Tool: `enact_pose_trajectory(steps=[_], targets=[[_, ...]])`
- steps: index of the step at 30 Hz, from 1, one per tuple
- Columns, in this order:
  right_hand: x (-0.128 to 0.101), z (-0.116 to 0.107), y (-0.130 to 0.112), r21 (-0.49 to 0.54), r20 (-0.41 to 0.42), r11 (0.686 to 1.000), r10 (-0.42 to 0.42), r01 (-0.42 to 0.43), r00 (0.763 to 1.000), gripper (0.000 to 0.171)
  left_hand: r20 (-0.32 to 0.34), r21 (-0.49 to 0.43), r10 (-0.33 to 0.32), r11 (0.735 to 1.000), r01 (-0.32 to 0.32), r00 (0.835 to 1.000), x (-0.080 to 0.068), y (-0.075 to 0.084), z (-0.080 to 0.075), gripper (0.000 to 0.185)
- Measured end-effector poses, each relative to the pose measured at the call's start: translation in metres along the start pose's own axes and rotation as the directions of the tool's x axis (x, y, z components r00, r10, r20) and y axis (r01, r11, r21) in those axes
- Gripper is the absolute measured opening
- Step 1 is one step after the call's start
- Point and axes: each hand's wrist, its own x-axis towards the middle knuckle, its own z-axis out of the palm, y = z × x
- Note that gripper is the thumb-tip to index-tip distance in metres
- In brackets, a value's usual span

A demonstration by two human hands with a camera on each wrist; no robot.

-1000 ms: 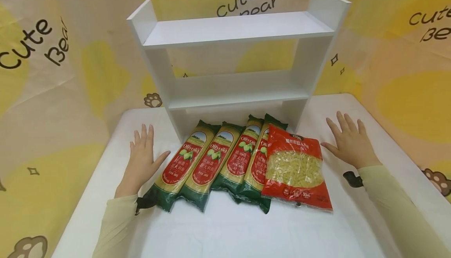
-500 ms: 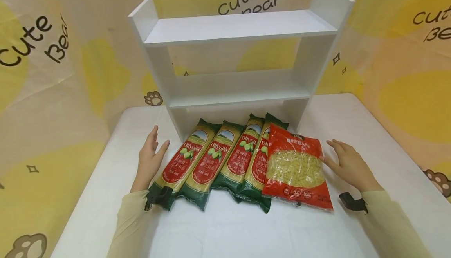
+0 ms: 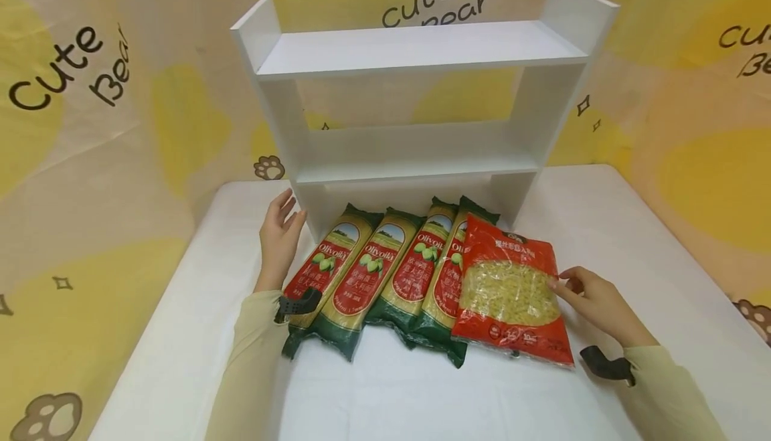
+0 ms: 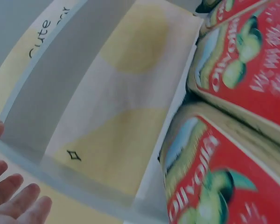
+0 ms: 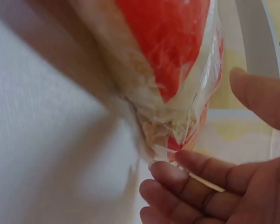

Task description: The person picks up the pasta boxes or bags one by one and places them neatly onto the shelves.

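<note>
Several green-ended spaghetti packs (image 3: 373, 274) with red labels lie side by side, leaning toward the lower part of a white shelf (image 3: 421, 49). On their right a red bag of spiral pasta (image 3: 512, 290) overlaps the last pack. My left hand (image 3: 279, 240) is beside the shelf's left upright, left of the first pack, fingers loosely bent and holding nothing. At the pasta bag's right edge is my right hand (image 3: 602, 304); in the right wrist view its fingertips (image 5: 170, 172) meet the bag's lower corner while the thumb stands apart.
The shelf has an upper and a middle board and stands at the back of the white-covered table (image 3: 385, 394). A printed yellow cloth (image 3: 181, 113) hangs behind and along both sides.
My left hand has moved right and forward to the shelf's side, its spread fingers now bent. The right hand has come down and inward to the pasta bag's edge. The packs have not moved.
</note>
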Motion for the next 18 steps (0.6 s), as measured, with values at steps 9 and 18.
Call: enact_pose_trajectory(steps=[9,18], targets=[[-0.003,0.011,-0.002,0.203,0.11,0.971,0.107,-0.128,0.988,0.053,-0.04,-0.018,0.038,0.999,-0.039,0.998,0.012,-0.005,0.01,0.049],[-0.002,0.01,-0.005,0.336,0.158,0.917,0.169,-0.214,0.973,0.052,-0.018,0.027,-0.022,0.999,0.022,1.0,0.023,-0.011,0.018,0.05]])
